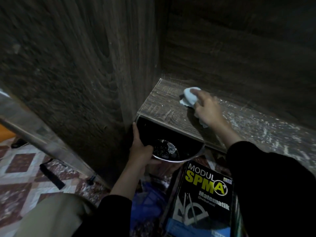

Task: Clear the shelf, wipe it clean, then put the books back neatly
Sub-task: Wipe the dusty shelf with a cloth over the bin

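This looks like a room in a home. A dark wood-grain shelf, scratched and speckled with pale dust toward the right, sits in a tall cupboard whose side panel fills the left. The floor at near left has a household pattern of red-brown and white diamonds. A school maths workbook titled "MODUL SPM A+ Matematik" lies on a pile on the floor, near. A white cloth on the shelf and a metal bowl just under its near edge suggest housework.
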The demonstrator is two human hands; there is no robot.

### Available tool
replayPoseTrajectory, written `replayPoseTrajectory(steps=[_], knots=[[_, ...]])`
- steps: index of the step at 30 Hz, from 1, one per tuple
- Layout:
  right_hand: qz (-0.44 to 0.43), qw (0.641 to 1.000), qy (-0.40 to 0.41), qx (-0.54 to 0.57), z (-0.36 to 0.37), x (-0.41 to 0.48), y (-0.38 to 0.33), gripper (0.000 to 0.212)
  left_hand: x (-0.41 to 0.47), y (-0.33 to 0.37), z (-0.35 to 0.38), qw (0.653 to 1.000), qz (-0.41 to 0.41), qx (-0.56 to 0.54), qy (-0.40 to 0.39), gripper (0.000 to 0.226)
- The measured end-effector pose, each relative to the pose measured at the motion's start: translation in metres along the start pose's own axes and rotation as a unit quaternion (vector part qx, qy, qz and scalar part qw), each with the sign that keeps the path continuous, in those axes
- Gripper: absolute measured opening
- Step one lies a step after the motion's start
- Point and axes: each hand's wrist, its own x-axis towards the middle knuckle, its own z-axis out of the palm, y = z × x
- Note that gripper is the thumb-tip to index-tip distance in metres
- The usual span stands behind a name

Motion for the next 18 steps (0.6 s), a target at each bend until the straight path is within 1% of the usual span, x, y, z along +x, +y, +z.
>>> replayPoseTrajectory(steps=[2, 3, 5, 7, 8, 9, 10, 11, 12, 13, 14, 15, 17, 18], knots=[[-0.011, 0.995, -0.061, -0.080, 0.021, -0.004, -0.012, 0.058, 0.001, -0.001, 0.001, 1.000, 0.002, 0.000, 0.001, 0.099], [-0.035, 0.991, -0.078, -0.102, 0.031, -0.009, -0.020, 0.060, 0.001, -0.002, 0.001, 1.000, 0.005, 0.004, 0.004, 0.099], [-0.110, 0.986, -0.078, -0.094, 0.039, -0.020, -0.033, 0.059, 0.001, -0.003, 0.001, 1.000, 0.013, 0.019, 0.007, 0.097], [-0.195, 0.976, -0.082, -0.053, 0.032, -0.028, -0.034, 0.055, 0.001, -0.003, 0.001, 1.000, 0.016, 0.025, 0.006, 0.095], [-0.222, 0.970, -0.100, -0.020, 0.026, -0.030, -0.031, 0.054, 0.001, -0.003, 0.000, 1.000, 0.014, 0.020, 0.003, 0.095], [-0.222, 0.967, -0.121, 0.031, 0.019, -0.029, -0.026, 0.051, 0.000, -0.002, 0.000, 1.000, 0.012, 0.015, 0.000, 0.095], [-0.195, 0.969, -0.126, 0.087, 0.010, -0.025, -0.024, 0.049, 0.000, -0.002, -0.001, 1.000, 0.009, 0.012, -0.002, 0.095], [-0.149, 0.974, -0.107, 0.136, 0.005, -0.015, -0.020, 0.047, 0.000, -0.001, -0.001, 1.000, 0.008, 0.010, -0.004, 0.095], [-0.108, 0.979, -0.073, 0.157, 0.000, -0.004, -0.020, 0.046, -0.001, -0.001, -0.001, 1.000, 0.008, 0.010, -0.004, 0.096], [-0.089, 0.985, -0.037, 0.145, 0.000, 0.008, -0.021, 0.047, -0.001, -0.001, -0.002, 1.000, 0.008, 0.011, -0.005, 0.096], [-0.088, 0.989, -0.019, 0.121, 0.001, 0.019, -0.024, 0.048, 0.000, -0.001, -0.002, 1.000, 0.009, 0.011, -0.006, 0.096], [-0.096, 0.990, -0.019, 0.100, 0.006, 0.029, -0.027, 0.050, 0.000, -0.001, -0.002, 1.000, 0.009, 0.011, -0.006, 0.096], [-0.113, 0.990, -0.068, 0.047, 0.022, 0.034, -0.037, 0.054, 0.001, -0.002, -0.002, 1.000, 0.007, 0.009, -0.006, 0.097], [-0.122, 0.988, -0.090, 0.000, 0.030, 0.030, -0.042, 0.056, 0.002, -0.003, -0.001, 1.000, 0.007, 0.007, -0.006, 0.098]])
